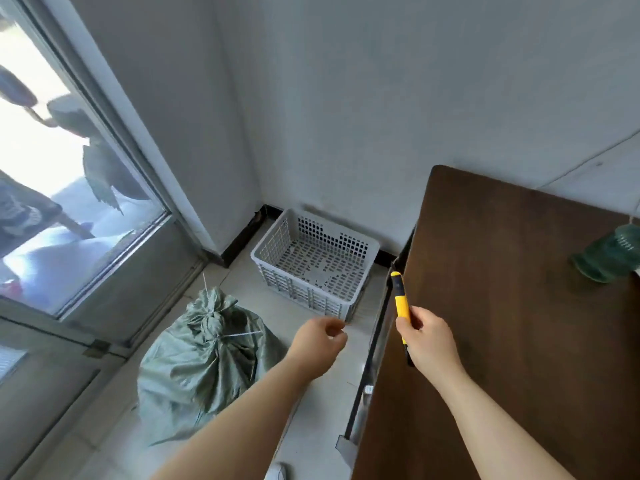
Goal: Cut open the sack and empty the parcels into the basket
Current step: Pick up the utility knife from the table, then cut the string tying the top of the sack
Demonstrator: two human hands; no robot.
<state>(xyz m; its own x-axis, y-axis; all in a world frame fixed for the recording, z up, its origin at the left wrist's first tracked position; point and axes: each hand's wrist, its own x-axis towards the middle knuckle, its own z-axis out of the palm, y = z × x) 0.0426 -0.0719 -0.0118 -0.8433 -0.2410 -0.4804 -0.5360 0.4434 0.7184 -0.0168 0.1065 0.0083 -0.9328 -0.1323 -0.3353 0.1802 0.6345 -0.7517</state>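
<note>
Head view looks down into a room corner, where a grey-green woven sack point(207, 358) sits on the pale tiled floor point(311, 410) beside a glass door point(69, 168). The sack's neck is bunched and knotted at the top, with a thin white tie point(239, 336) sticking out sideways from the knot, and its contents are hidden. Behind it, close to the wall, stands a white perforated plastic basket point(301, 289) with nothing visible inside it. The basket is near the sack but not touching it. The right hand point(429, 341) grips a yellow and black utility knife point(401, 303) by its lower end. Its fingers point(412, 320) are wrapped round the handle, and the tip points up and away over the edge of the brown wooden bench point(519, 306). The left hand point(318, 344) hovers in the air between sack and bench, above the floor. Its fingers point(337, 332) are loosely curled towards the thumb and hold nothing that can be made out. A green object point(609, 258) rests at the far right of the bench — too blurred to name.
</note>
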